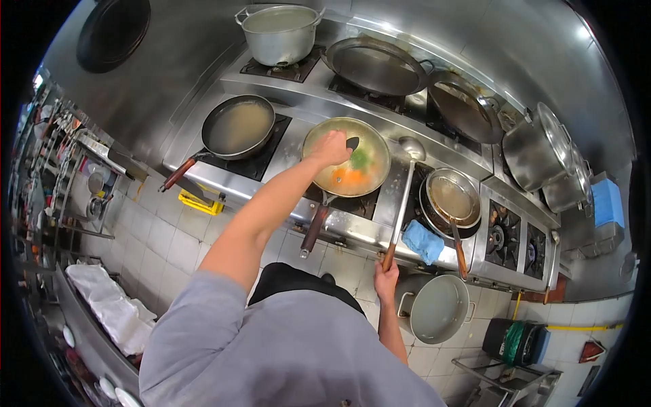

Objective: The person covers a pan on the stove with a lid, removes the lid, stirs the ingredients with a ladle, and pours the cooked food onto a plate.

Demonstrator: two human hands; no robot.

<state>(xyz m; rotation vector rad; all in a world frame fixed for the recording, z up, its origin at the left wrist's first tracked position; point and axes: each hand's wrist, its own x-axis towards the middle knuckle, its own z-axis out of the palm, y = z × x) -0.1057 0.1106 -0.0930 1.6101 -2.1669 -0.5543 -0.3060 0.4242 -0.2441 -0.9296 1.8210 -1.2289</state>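
My left hand [332,148] is over a frying pan [313,139] on the stove, with its fingers closed around something with a black end [352,143]. Most of that thing is hidden, and I cannot make out its kind. Orange pieces [347,180] and chopped greens [363,160] lie in the pan in a pale liquid. Lower down, my right hand [386,279] grips the wooden handle of a long ladle [411,148]. The ladle's bowl rests on the stove, right of the pan. The pan's brown handle [314,232] points toward me.
On the left burner stands a dark pan [237,127] with cloudy liquid. Right of the ladle are a strainer [453,197] over a pan and a blue cloth [422,241]. A big pot [439,309] stands below the stove's edge. Pots and flat pans line the back.
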